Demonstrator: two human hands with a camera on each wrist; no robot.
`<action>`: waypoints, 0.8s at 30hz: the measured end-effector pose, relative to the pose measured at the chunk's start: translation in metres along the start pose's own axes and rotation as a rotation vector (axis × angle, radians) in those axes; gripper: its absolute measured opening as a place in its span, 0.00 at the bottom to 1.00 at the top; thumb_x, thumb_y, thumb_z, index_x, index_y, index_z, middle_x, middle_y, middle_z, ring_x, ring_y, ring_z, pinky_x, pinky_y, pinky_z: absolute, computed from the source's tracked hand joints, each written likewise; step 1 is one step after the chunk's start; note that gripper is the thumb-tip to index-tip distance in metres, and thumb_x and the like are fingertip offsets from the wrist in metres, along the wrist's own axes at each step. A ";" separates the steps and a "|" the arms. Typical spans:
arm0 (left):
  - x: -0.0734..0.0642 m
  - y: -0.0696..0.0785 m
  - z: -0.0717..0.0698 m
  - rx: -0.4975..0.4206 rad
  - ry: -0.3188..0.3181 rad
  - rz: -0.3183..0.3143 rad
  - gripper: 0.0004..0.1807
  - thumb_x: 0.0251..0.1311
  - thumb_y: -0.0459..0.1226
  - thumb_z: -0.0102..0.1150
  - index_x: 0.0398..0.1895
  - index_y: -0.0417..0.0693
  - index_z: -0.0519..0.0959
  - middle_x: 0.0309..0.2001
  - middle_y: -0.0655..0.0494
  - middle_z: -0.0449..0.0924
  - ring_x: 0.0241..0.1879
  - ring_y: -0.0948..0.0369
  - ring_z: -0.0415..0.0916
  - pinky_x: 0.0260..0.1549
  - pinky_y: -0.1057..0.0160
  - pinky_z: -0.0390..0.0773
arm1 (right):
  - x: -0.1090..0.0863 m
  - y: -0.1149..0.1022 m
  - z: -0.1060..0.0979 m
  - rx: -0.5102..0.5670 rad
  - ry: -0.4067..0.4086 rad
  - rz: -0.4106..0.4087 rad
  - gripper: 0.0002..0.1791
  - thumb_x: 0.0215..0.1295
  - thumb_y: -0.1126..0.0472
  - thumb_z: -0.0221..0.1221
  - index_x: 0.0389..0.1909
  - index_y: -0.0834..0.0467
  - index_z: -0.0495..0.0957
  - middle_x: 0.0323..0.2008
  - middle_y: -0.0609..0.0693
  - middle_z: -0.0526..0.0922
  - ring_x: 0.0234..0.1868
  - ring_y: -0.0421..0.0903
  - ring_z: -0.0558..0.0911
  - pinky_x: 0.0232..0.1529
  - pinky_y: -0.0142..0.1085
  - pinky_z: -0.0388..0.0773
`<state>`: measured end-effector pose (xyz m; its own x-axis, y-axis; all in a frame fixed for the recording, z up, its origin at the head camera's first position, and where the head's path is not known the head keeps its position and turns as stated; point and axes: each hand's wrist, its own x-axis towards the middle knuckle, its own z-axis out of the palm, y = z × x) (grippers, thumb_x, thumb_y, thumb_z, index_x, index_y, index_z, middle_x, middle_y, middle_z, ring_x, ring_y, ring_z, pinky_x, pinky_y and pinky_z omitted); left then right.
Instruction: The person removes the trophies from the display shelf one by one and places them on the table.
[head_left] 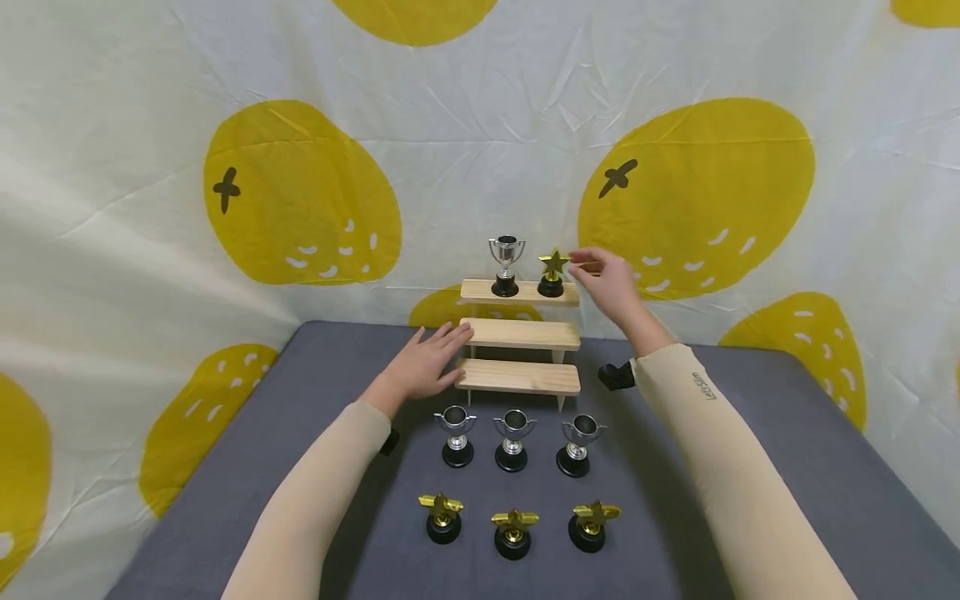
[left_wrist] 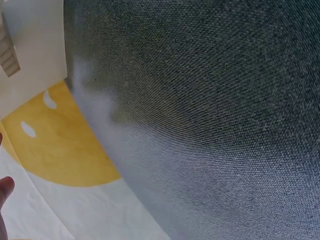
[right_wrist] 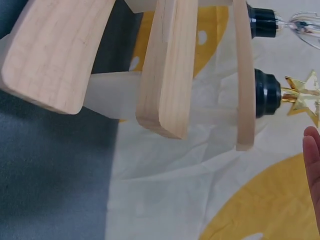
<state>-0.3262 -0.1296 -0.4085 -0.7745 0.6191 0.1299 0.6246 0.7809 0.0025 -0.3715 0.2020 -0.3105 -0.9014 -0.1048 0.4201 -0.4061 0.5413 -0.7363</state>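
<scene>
A three-step wooden stand [head_left: 520, 375] bears a silver cup trophy [head_left: 506, 260] and a gold star trophy [head_left: 553, 267], side by side on its top step. My right hand [head_left: 609, 283] is just right of the star, fingers slightly bent and holding nothing. In the right wrist view its fingertips [right_wrist: 311, 140] appear close to the gold star [right_wrist: 306, 97], with a small gap. With fingers spread, my left hand [head_left: 423, 364] lies at the left ends of the lower two steps, seemingly touching them. The left wrist view catches only a fingertip [left_wrist: 6, 186].
Before the stand, three silver cup trophies [head_left: 514, 437] stand in a row on the grey tabletop [head_left: 360, 517]. Nearer me is a row of three gold star trophies [head_left: 514, 533] on black bases. Behind hangs a white cloth [head_left: 480, 167] with yellow fruit prints.
</scene>
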 end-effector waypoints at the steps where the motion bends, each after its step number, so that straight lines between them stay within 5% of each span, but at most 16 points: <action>1: 0.000 0.000 0.001 0.002 0.001 0.002 0.39 0.78 0.53 0.49 0.84 0.51 0.50 0.82 0.55 0.46 0.79 0.49 0.47 0.72 0.34 0.48 | 0.001 0.000 0.002 0.009 0.004 0.005 0.19 0.75 0.65 0.59 0.63 0.65 0.78 0.60 0.63 0.80 0.60 0.61 0.79 0.58 0.53 0.77; 11: 0.000 0.007 -0.002 0.005 -0.004 0.000 0.40 0.78 0.53 0.48 0.84 0.52 0.48 0.83 0.56 0.44 0.80 0.51 0.44 0.73 0.35 0.46 | 0.007 0.003 0.004 0.072 0.068 0.040 0.21 0.75 0.66 0.60 0.66 0.64 0.76 0.66 0.61 0.75 0.61 0.59 0.78 0.58 0.52 0.77; 24: 0.000 0.005 0.005 -0.001 -0.002 -0.019 0.41 0.77 0.54 0.50 0.84 0.53 0.48 0.83 0.57 0.44 0.80 0.50 0.46 0.73 0.35 0.48 | 0.013 0.015 0.014 0.139 -0.069 0.136 0.27 0.76 0.64 0.58 0.74 0.59 0.69 0.63 0.67 0.75 0.61 0.64 0.76 0.59 0.53 0.76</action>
<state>-0.3235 -0.1257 -0.4133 -0.7861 0.6046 0.1282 0.6103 0.7922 0.0063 -0.3916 0.1971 -0.3230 -0.9555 -0.0984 0.2782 -0.2927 0.4349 -0.8516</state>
